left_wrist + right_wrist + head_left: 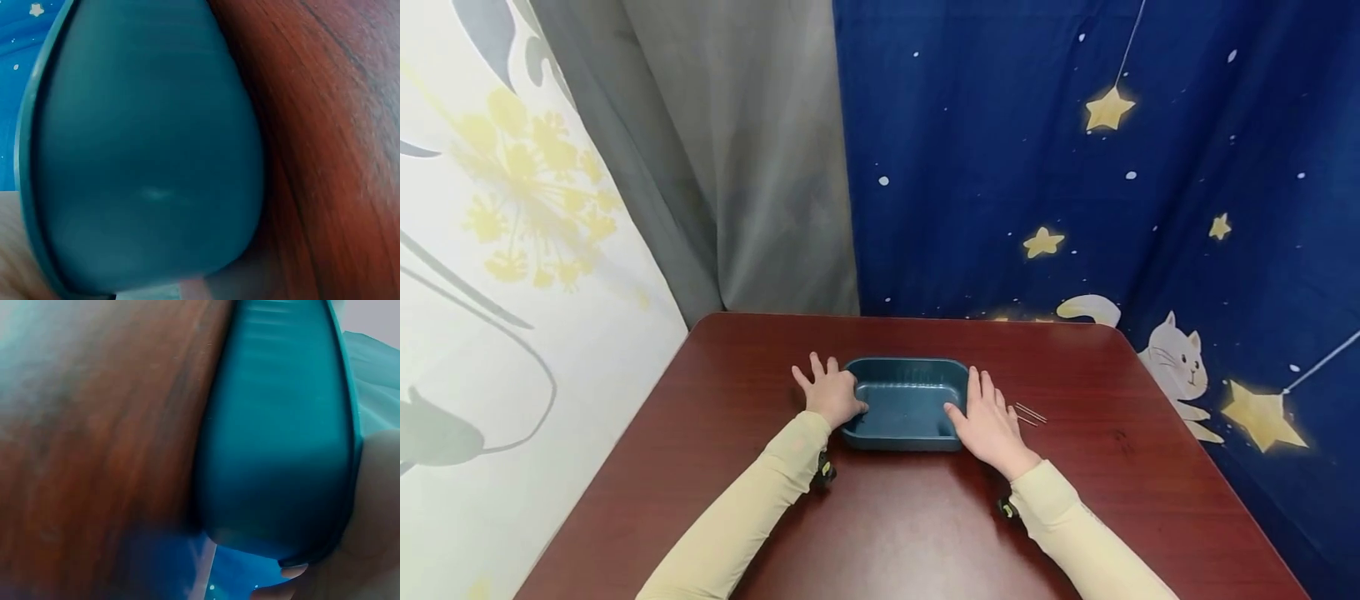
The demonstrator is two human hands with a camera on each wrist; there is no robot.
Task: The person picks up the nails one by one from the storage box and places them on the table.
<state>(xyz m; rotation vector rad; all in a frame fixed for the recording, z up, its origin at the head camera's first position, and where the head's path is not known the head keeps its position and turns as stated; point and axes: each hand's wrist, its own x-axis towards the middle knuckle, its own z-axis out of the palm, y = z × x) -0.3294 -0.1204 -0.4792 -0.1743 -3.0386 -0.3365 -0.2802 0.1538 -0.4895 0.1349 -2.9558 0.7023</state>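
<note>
across our reddish-brown wood-grained bench (895, 517), we are holding a smooth teal rounded-rectangular dish (904, 412) by opposite ends, bare left grip (832, 395) and right grip (989, 423).

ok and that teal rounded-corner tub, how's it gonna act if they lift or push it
The teal rounded-corner tub is probably stiff, its walls standing unbent. Its low, broad shape should resist tipping or rolling. The smooth, slightly shiny surface may feel slippery.

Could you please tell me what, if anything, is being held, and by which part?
The teal container, by its short ends: left hand on one, right hand on the other.
</note>
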